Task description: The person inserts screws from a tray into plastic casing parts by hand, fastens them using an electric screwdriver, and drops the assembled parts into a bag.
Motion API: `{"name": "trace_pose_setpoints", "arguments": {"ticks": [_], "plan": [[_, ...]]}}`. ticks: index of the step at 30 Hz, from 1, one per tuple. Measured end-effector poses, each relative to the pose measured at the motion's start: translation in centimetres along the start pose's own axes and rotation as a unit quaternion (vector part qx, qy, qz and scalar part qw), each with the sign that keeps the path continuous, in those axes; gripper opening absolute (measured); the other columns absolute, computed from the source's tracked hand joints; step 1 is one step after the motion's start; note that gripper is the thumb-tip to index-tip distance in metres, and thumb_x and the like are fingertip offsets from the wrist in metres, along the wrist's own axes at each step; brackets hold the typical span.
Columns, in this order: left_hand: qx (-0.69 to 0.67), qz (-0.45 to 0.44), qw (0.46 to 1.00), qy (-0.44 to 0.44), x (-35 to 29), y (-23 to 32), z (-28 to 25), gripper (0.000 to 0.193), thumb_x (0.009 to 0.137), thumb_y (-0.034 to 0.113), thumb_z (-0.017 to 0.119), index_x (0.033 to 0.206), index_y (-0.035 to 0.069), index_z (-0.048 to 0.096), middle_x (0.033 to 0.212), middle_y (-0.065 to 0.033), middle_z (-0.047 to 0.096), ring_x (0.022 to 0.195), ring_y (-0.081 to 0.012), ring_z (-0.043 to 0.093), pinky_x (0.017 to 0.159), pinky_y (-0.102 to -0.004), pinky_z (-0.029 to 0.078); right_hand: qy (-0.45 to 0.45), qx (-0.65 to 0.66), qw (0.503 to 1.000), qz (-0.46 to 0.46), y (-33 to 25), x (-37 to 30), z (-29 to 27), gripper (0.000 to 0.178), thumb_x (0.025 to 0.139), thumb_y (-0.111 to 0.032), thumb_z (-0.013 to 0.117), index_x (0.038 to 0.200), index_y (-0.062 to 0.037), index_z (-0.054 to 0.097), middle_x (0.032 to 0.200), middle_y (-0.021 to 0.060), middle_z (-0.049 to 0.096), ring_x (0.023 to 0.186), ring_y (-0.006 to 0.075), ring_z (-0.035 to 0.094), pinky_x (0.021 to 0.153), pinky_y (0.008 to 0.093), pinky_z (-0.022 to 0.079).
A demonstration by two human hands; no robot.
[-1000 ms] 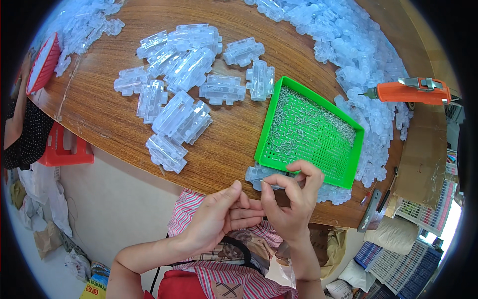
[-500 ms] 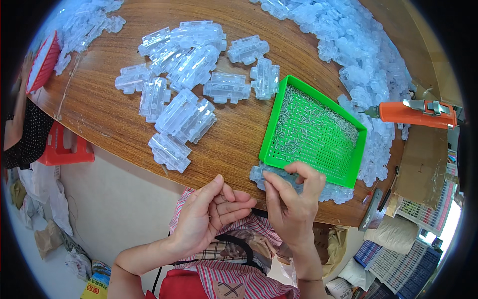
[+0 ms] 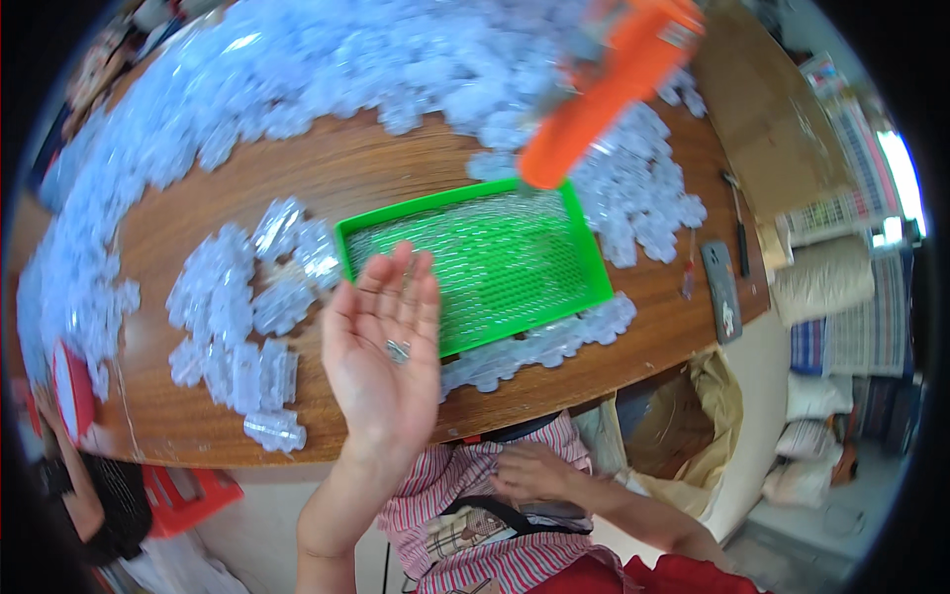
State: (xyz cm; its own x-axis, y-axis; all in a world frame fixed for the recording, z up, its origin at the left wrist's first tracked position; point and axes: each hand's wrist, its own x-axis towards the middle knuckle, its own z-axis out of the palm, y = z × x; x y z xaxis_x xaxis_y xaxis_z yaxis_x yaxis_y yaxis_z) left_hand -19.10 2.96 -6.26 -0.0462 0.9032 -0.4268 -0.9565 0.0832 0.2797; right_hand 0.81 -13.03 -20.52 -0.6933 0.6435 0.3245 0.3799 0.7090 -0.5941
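Observation:
My left hand (image 3: 381, 366) is palm up in front of the green tray (image 3: 599, 282), fingers stretched out and slightly cupped. It holds a few small metal screws (image 3: 398, 350) lying in the palm. Many similar screws are spread over the tray's perforated bottom. My right hand (image 3: 534, 470) is low at the striped apron (image 3: 475, 445), its loosely bent fingers lying against the cloth with nothing visible in them. Clear plastic housings (image 3: 228, 317) lie grouped left of the tray. More clear housings (image 3: 539, 346) line its near edge.
An orange powered screwdriver (image 3: 604, 99), blurred, hangs over the tray's far side. Heaped clear plastic parts (image 3: 327, 64) cover the back of the wooden table (image 3: 178, 213). A phone (image 3: 722, 292) and a screwdriver (image 3: 739, 228) lie at right. Another person's arm (image 3: 74, 465) shows at far left.
The view has swung to the right. My left hand has gone up to the tray and now shows screws in its palm; my right hand has dropped from the tray to the apron.

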Motion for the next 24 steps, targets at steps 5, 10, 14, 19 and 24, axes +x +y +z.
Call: {"name": "trace_pose_setpoints", "arguments": {"ticks": [5,10,14,19,24], "plan": [[0.236,0.162,0.958,0.006,3.2,-1.2,0.5,0.037,0.100,0.030,0.035,0.116,0.003,0.054,0.129,-0.0113,0.056,0.121,-0.0212,0.049,0.104,-0.0345,0.036,0.019,-0.011,0.997,0.074,0.3,-0.1,1.1,0.024,0.080,-0.018,0.065,0.063,-0.0088,0.051,0.070,0.0040,0.049,0.065,0.0201,0.054,0.054,0.0320,0.045],[0.286,0.223,0.932,-0.002,4.2,-1.5,0.7,0.034,0.100,0.029,0.035,0.118,0.006,0.053,0.131,-0.0084,0.055,0.121,-0.0175,0.049,0.104,-0.0315,0.034,0.040,-0.008,0.998,0.056,0.3,-0.6,0.8,0.022,0.081,-0.019,0.064,0.065,-0.0075,0.055,0.073,0.0052,0.050,0.071,0.0192,0.056,0.057,0.0320,0.047],[0.338,0.288,0.896,-0.027,4.6,-1.8,1.0,0.029,0.101,0.027,0.043,0.119,0.006,0.052,0.125,-0.0066,0.058,0.112,-0.0148,0.053,0.097,-0.0269,0.041,0.067,0.014,0.996,0.052,0.4,-0.7,0.9,0.027,0.082,-0.019,0.064,0.060,-0.0075,0.053,0.071,0.0054,0.050,0.071,0.0201,0.057,0.056,0.0325,0.048],[0.371,0.243,0.896,-0.019,3.1,-2.1,3.2,0.027,0.100,0.035,0.048,0.105,0.008,0.053,0.065,0.0054,0.042,0.047,-0.0020,0.027,0.041,-0.0202,0.020,0.072,0.033,0.994,0.079,0.7,-1.1,1.5,0.031,0.083,-0.020,0.065,0.057,-0.0073,0.053,0.068,0.0057,0.050,0.066,0.0221,0.057,0.055,0.0335,0.048],[0.450,0.416,0.770,-0.177,-1.7,-1.6,4.4,0.035,0.099,0.038,0.043,0.087,0.007,0.055,0.072,0.0001,0.044,0.066,-0.0086,0.043,0.066,-0.0218,0.039,0.041,0.043,0.996,0.069,1.0,-1.5,2.3,0.029,0.081,-0.022,0.064,0.059,-0.0072,0.053,0.071,0.0066,0.052,0.067,0.0232,0.058,0.056,0.0350,0.048]]}}
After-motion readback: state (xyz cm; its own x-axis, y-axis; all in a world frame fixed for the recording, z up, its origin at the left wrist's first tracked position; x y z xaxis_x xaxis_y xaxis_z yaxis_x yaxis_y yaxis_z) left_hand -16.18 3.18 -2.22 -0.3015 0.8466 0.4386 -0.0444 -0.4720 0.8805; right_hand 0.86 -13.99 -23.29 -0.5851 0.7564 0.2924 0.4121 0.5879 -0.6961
